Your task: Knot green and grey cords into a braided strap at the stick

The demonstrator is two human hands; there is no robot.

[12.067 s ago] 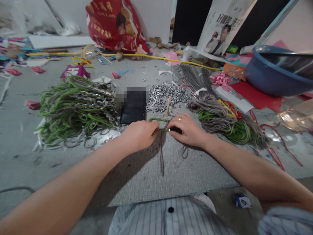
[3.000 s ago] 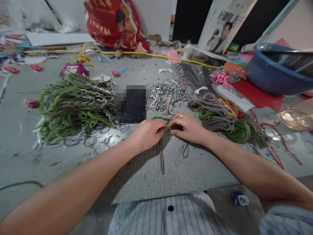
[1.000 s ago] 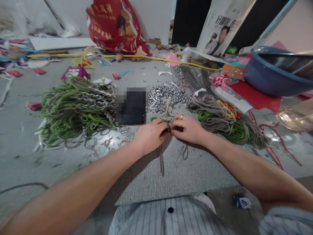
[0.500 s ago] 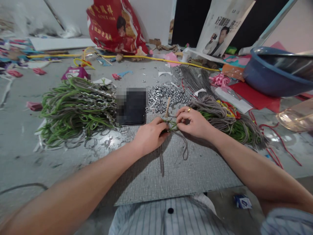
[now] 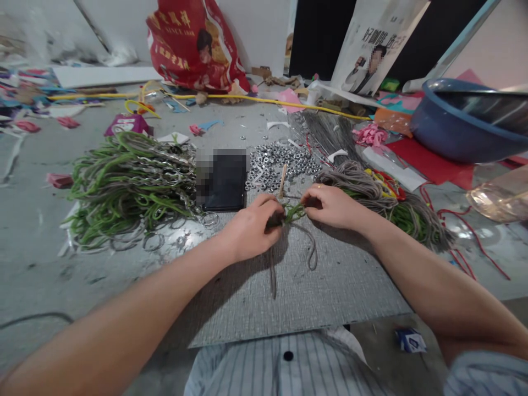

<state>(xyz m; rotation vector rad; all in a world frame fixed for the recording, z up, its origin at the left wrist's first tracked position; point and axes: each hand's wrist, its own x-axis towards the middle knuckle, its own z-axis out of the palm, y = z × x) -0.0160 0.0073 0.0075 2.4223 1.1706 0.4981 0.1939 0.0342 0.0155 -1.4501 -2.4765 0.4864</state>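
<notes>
Between my hands lies a small tangle of green and grey cord (image 5: 294,212), with a grey loop and a loose end trailing toward me over the grey board (image 5: 330,297). My left hand (image 5: 260,226) is closed on the cord's left side; its fingertips are partly hidden. On the right side, my right hand (image 5: 325,204) pinches the cord between thumb and curled fingers, a ring on one finger. A thin wooden stick (image 5: 282,179) stands just beyond the cord. Behind it many metal nuts (image 5: 284,159) are spread out.
A phone (image 5: 226,181) lies left of the nuts, beside a heap of green and grey cords (image 5: 124,187) with metal rings. To the right are another cord bundle (image 5: 388,203), a blue basin (image 5: 462,126) and red strings (image 5: 474,236). A red bag (image 5: 198,49) stands behind.
My right hand has shifted slightly and its fingers have curled lower around the cord. The tangle between my hands shows a little more open. My left hand stays nearly in place.
</notes>
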